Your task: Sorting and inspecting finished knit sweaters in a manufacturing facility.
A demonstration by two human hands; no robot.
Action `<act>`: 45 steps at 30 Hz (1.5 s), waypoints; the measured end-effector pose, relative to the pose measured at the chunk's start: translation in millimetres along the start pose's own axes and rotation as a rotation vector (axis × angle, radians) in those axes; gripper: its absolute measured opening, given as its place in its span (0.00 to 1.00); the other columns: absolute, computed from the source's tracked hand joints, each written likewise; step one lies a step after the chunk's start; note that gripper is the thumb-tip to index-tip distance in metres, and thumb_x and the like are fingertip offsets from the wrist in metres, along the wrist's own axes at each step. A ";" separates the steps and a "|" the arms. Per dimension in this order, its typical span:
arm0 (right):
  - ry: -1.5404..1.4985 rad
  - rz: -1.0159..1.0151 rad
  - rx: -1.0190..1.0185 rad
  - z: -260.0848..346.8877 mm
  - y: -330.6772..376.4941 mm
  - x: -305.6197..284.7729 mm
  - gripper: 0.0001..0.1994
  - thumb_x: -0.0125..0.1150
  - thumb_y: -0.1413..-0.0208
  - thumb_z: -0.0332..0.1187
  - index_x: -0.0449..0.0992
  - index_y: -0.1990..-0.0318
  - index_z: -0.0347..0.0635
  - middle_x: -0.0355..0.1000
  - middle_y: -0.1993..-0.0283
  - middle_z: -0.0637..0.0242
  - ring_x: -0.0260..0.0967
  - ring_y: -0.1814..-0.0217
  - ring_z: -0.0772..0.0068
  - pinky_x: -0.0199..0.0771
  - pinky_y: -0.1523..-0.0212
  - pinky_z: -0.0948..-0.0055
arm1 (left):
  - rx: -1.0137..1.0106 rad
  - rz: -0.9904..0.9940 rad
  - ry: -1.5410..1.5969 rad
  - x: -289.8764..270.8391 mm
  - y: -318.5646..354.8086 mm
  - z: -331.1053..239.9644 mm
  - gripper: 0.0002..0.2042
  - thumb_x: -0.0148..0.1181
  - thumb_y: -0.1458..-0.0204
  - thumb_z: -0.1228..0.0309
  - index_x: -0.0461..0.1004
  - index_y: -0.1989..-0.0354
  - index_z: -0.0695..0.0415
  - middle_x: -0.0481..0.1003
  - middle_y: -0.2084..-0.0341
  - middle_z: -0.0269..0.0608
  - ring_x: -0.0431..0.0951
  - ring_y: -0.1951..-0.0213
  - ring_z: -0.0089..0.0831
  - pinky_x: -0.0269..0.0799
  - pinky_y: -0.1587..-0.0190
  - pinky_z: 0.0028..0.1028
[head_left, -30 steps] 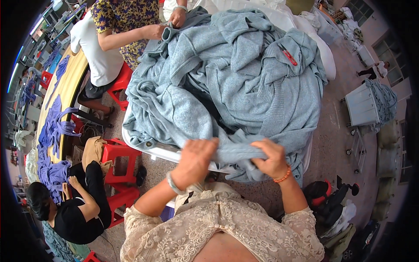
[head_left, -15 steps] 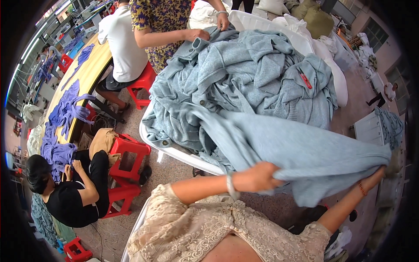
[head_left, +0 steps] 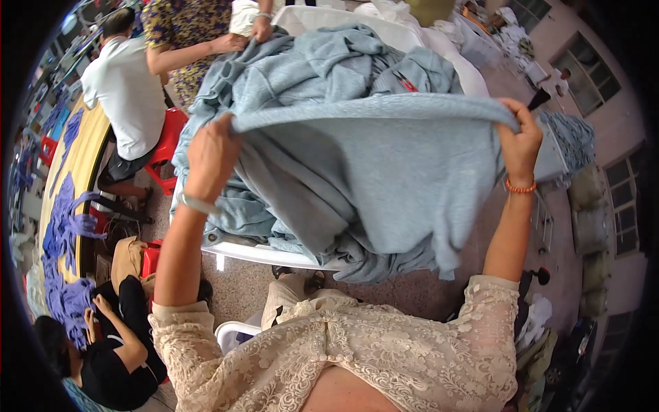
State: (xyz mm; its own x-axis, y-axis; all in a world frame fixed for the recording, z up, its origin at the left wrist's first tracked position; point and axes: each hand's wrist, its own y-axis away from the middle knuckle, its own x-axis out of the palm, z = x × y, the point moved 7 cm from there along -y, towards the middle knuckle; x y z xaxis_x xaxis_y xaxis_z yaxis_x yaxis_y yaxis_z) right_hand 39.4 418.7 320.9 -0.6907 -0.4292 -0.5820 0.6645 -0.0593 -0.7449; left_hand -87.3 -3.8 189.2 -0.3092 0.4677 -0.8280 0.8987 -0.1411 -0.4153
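Note:
Between my two raised hands a light blue knitted garment [head_left: 412, 165] is stretched wide, its top edge nearly level and its lower part hanging down over the bin's near rim. My left hand [head_left: 211, 154] grips one end of that edge, and my right hand [head_left: 519, 137] grips the other. Behind it lies a heap of similar blue knitwear [head_left: 309, 69] in a white plastic bin [head_left: 295, 257]. On the heap, partly hidden, rests a small red-handled tool [head_left: 407, 82], perhaps thread snips.
Across the bin, a co-worker's hands [head_left: 244, 34] handle blue knitwear. Left stands a long wooden table [head_left: 93, 137] with purple knitwear [head_left: 68, 233] and seated people. A red stool [head_left: 167, 147] is near it. Another bin of blue garments [head_left: 566, 144] is at right.
Both my hands have risen, the left far up from below the garment. The garment went from trailing sideways to spread between them. My view has turned.

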 end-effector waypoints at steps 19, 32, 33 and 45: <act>-0.931 1.160 0.018 170.8 211.3 191.2 0.10 0.56 0.50 0.26 0.74 0.59 0.37 0.74 0.69 0.57 0.73 0.70 0.61 0.71 0.70 0.70 | 0.078 0.586 0.439 26.1 184.0 12.3 0.46 0.73 0.67 0.68 0.53 0.37 0.53 0.54 0.37 0.47 0.47 0.34 0.44 0.38 0.34 0.43; -0.387 0.826 0.062 58.9 143.6 177.7 0.14 0.45 0.68 0.18 0.71 0.69 0.38 0.69 0.70 0.59 0.70 0.63 0.54 0.69 0.62 0.68 | -0.876 0.635 1.191 -5.3 318.3 84.3 0.10 0.54 0.43 0.66 0.74 0.72 0.60 0.66 0.79 0.19 0.60 0.74 0.10 0.56 0.72 0.15; -0.370 0.844 0.062 57.8 133.0 180.8 0.15 0.45 0.68 0.18 0.71 0.68 0.37 0.69 0.69 0.58 0.69 0.63 0.53 0.68 0.61 0.68 | -0.888 0.592 1.226 -0.1 324.0 91.6 0.12 0.54 0.43 0.64 0.74 0.71 0.59 0.65 0.78 0.18 0.60 0.73 0.10 0.57 0.71 0.15; 0.225 0.998 -0.150 40.2 97.8 317.1 0.11 0.57 0.54 0.26 0.75 0.61 0.44 0.73 0.63 0.59 0.71 0.60 0.55 0.71 0.60 0.61 | -0.939 0.584 0.926 107.5 338.2 191.3 0.11 0.54 0.43 0.65 0.73 0.72 0.61 0.65 0.76 0.20 0.59 0.72 0.13 0.55 0.71 0.19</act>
State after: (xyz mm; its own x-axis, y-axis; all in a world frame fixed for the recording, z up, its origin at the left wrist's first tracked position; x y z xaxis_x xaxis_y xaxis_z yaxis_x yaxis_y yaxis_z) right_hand -103.1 240.6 76.6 0.1077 -0.0422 -0.9933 0.9325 0.3507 0.0862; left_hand 123.9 -168.2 -112.3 0.1488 0.9836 -0.1015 0.8052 -0.0610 0.5898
